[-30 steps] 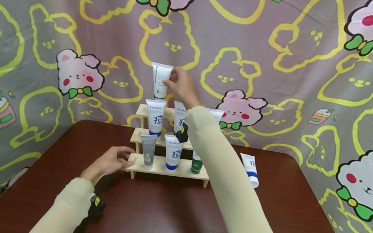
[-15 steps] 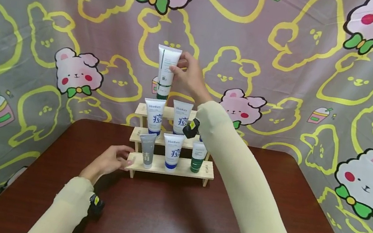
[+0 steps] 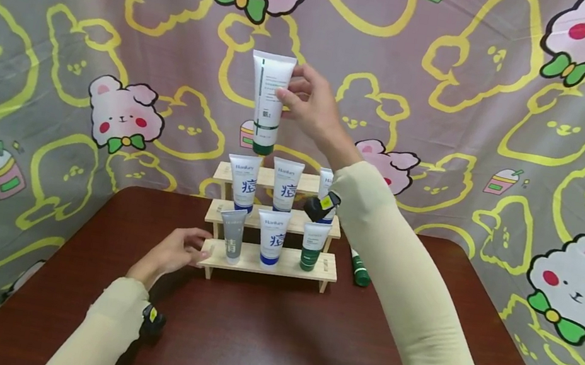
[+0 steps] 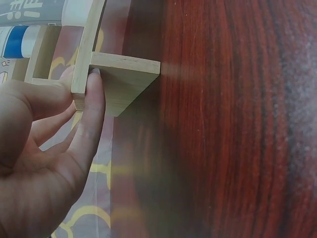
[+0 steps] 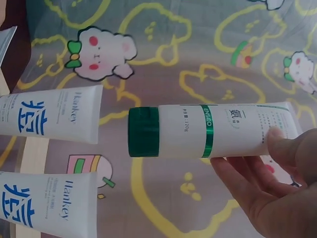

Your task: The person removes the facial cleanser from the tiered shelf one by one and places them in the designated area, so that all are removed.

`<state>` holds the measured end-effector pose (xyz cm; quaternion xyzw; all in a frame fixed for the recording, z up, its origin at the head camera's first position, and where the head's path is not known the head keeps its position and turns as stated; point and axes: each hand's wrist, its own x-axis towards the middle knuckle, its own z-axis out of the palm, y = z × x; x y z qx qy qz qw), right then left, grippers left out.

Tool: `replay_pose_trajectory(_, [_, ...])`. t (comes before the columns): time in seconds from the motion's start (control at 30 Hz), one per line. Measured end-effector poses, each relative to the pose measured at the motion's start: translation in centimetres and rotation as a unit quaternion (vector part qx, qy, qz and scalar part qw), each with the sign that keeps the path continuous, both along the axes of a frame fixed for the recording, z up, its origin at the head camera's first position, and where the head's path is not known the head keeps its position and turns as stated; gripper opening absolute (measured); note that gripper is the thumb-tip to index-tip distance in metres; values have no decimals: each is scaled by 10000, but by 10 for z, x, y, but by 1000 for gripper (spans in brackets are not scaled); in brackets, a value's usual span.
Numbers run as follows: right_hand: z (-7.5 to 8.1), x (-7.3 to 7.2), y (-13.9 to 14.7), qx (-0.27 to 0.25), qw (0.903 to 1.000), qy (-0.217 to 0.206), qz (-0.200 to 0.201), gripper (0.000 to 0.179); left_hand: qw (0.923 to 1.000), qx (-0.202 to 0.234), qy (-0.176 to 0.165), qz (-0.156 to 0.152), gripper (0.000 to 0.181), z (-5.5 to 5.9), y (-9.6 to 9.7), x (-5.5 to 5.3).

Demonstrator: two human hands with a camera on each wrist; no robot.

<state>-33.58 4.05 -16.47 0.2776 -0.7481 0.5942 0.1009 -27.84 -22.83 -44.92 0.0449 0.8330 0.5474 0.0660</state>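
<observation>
My right hand [image 3: 313, 104] holds a white squeeze tube [image 3: 270, 99] by its side, thumb on the front, high over the wooden tiered stand [image 3: 328, 270]. The tube is upright with its green cap [image 5: 143, 132] at the bottom; the right wrist view shows a gap between the cap and the nearby tubes. At the stand's front left corner, my left hand [image 3: 178, 252] pinches the end of the lowest shelf [image 4: 88, 44] between thumb and fingers. That shelf bears a grey tube [image 3: 232, 240], a white and blue tube [image 3: 272, 237] and a white and green tube [image 3: 312, 244].
Three white and blue tubes stand on the middle tier, among them the left one [image 3: 244, 182] and the centre one [image 3: 286, 186]; my right wrist partly covers the third. Right of the stand, a green-capped tube [image 3: 360, 274] lies on the dark red table [image 3: 267, 344]. A patterned curtain [image 3: 444, 168] hangs behind.
My right hand has lifted the white and green tube up from near the top tier and slightly to the right. The left hand has stayed at the shelf end.
</observation>
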Motion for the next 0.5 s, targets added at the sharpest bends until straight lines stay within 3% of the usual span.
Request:
replay_pose_trajectory(0.2, [2, 10, 14, 42, 9999, -51, 155, 30, 10000, -10, 55, 38, 44, 0, 2, 0])
replay_pose_trajectory(0.5, [-1, 13, 45, 287, 9995, -5, 130, 31, 9999, -113, 48, 88, 43, 0, 1, -2])
